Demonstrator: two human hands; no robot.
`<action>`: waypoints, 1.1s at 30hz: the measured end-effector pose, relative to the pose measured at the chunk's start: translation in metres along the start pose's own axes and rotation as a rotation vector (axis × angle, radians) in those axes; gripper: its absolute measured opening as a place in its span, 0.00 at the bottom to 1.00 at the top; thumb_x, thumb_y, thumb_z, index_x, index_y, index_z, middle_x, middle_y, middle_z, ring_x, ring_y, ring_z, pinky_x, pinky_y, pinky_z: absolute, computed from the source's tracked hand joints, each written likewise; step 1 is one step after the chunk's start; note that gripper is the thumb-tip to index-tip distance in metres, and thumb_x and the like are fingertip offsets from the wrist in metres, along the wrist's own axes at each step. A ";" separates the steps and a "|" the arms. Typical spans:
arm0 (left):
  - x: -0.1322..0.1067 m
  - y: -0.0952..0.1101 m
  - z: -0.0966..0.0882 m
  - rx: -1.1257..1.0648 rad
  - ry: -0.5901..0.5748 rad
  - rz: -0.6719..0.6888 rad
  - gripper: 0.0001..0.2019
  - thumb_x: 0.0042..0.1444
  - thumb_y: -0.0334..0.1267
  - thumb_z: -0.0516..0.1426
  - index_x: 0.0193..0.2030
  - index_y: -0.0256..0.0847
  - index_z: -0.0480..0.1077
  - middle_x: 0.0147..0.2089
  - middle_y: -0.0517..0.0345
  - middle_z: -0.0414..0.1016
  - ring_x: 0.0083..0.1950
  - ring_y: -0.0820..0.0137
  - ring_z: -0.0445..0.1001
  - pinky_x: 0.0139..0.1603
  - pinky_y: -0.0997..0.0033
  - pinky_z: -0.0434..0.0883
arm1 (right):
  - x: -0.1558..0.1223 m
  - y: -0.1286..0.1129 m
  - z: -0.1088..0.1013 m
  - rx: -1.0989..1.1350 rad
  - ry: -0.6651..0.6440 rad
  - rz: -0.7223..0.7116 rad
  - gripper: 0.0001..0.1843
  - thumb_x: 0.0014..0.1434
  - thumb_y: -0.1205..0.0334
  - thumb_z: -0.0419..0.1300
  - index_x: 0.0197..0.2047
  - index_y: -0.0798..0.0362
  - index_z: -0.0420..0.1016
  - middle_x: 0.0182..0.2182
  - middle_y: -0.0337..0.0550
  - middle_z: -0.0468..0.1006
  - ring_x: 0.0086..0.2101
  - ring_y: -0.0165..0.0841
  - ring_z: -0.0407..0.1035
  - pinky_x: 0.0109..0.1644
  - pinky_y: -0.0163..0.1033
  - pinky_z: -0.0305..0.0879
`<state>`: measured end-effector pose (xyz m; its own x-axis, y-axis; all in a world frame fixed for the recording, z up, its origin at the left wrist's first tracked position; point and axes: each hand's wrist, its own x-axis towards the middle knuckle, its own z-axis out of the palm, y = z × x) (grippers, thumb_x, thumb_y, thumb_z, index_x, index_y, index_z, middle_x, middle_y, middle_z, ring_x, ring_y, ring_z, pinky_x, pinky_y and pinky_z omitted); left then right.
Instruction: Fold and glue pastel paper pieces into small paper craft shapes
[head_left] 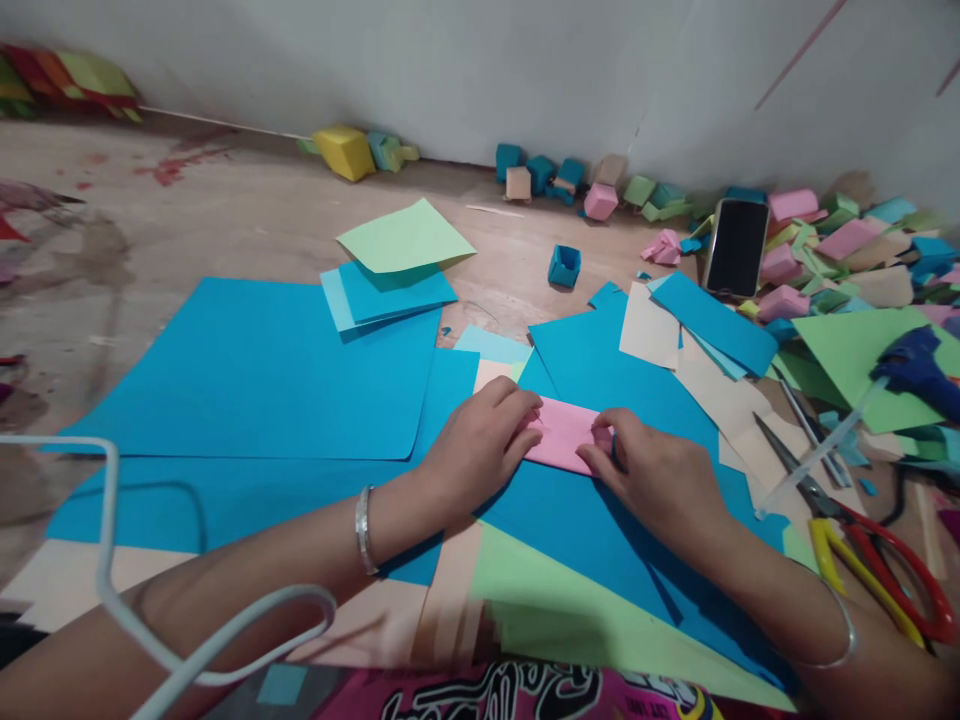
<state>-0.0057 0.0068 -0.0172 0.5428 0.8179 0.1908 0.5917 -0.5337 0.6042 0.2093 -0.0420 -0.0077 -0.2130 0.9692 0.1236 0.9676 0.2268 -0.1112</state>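
A folded strip of pink paper (564, 434) lies between my two hands, just over the blue sheets. My left hand (487, 435) pinches its left end between thumb and fingers. At the other end my right hand (652, 465) has thumb and forefinger closed on the paper, with a dark ring on one finger. Beneath them is a blue paper sheet (600, 540), overlapping a pale green sheet (555, 610). A large blue sheet (300, 370) spreads out to the left.
Scissors (840, 510) with red and yellow handles and a blue glue gun (915, 365) lie at right. A phone (737, 248) leans by piled paper pieces. A small open blue paper box (564, 266) stands ahead. A white cable (109, 520) crosses the left foreground.
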 end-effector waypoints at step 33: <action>-0.001 0.013 -0.023 -0.532 0.102 -0.085 0.08 0.58 0.38 0.58 0.42 0.38 0.75 0.38 0.53 0.76 0.38 0.69 0.73 0.38 0.69 0.73 | 0.006 0.007 -0.019 1.068 -0.075 0.169 0.14 0.52 0.61 0.66 0.44 0.51 0.74 0.39 0.44 0.76 0.36 0.35 0.71 0.37 0.37 0.69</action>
<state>-0.0118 0.0039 0.0084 0.4298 0.8844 0.1821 0.2341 -0.3040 0.9235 0.2177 -0.0364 0.0109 -0.1309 0.9909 -0.0300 0.3750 0.0214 -0.9268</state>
